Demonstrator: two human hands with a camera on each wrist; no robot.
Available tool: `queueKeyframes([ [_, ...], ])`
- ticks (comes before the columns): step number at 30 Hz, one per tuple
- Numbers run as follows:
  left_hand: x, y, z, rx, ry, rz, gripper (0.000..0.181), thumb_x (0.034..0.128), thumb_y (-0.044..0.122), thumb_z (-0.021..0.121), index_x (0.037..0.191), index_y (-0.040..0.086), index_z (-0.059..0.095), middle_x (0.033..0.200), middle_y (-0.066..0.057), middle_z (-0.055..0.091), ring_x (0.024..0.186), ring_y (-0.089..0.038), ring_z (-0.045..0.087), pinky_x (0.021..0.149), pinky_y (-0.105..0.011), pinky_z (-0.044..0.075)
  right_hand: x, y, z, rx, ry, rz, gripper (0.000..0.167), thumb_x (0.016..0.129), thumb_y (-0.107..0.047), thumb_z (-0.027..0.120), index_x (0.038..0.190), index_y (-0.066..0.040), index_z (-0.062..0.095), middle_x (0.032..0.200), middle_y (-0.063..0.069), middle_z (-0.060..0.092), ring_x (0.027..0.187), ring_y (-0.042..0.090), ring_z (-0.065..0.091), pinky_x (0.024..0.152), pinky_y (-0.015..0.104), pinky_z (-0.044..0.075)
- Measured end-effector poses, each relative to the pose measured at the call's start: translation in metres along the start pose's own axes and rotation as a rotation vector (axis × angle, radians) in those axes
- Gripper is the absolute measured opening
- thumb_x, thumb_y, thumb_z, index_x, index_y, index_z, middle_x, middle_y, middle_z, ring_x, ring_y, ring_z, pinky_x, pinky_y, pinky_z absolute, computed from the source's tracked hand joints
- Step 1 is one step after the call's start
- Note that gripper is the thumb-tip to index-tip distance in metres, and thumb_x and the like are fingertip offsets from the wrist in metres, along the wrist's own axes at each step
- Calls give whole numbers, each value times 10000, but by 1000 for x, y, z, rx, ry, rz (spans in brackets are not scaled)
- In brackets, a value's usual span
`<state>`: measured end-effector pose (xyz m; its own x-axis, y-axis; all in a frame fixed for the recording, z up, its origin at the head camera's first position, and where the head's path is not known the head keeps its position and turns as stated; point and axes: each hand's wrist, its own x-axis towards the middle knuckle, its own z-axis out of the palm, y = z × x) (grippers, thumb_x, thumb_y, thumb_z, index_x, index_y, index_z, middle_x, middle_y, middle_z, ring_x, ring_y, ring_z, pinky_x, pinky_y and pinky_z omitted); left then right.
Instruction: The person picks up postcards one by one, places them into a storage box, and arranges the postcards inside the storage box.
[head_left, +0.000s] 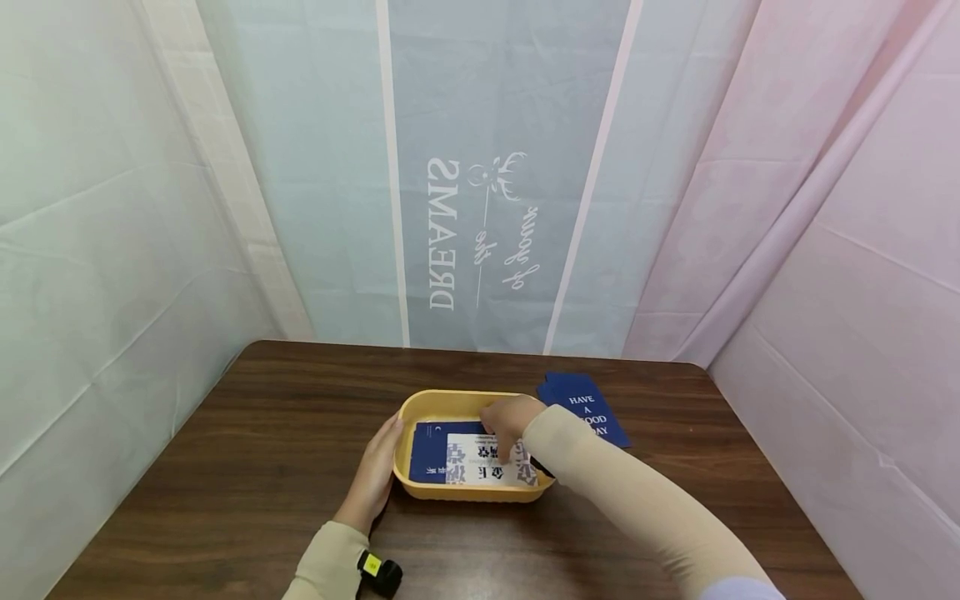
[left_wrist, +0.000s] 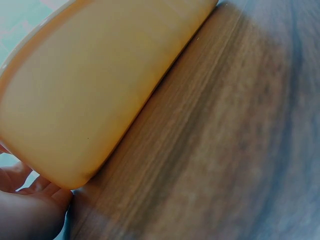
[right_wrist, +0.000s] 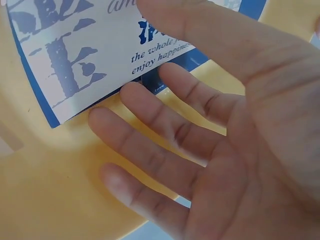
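Note:
A yellow plastic tray [head_left: 471, 493] stands on the table, holding a blue card with a white printed panel [head_left: 468, 458]. My left hand [head_left: 377, 471] rests against the tray's left side, its fingers extended along the wall; part of it also shows by the tray's corner in the left wrist view. Inside the tray, at its right end, is my right hand [head_left: 513, 417]. In the right wrist view its fingers are spread, with the tips by the edge of the printed card [right_wrist: 85, 55]. The thumb lies over the card's face, apart from the fingers.
Several dark blue cards [head_left: 567, 389] lettered HAVE A GOOD DAY lie overlapping behind the tray to the right, partly hidden by my right sleeve. The dark wooden table [head_left: 300, 425] has light cloth hanging behind it and at both sides.

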<state>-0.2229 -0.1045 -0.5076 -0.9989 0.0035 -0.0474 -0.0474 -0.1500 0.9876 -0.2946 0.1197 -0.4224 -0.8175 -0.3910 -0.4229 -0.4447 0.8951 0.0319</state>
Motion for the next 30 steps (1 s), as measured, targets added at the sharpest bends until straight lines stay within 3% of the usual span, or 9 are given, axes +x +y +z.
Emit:
queueKeyframes([
  [14,1,2,0,7,9,-3,648,1096,387,380,1555,-51,245,1601,-252,234,1469,-396,216,1187,-539,189,-10,12,-18,30,-20,14,437,841,-350,822,1243,-264,671,1137,-63,653,961,138,595,826,380,540],
  [21,0,2,0,4,6,1,632,1099,373,377,1560,-38,245,1607,-240,228,1476,-386,203,1191,-539,179,-19,28,-29,160,48,-15,270,968,-402,653,1186,-254,708,1215,-22,650,1110,219,603,906,444,523],
  [30,-1,2,1,4,14,2,621,1103,356,367,1553,-53,247,1597,-258,241,1466,-395,225,1189,-528,193,-28,54,-31,179,168,-84,237,1010,-334,602,1181,-204,703,1172,-6,659,1075,211,614,903,444,527],
])
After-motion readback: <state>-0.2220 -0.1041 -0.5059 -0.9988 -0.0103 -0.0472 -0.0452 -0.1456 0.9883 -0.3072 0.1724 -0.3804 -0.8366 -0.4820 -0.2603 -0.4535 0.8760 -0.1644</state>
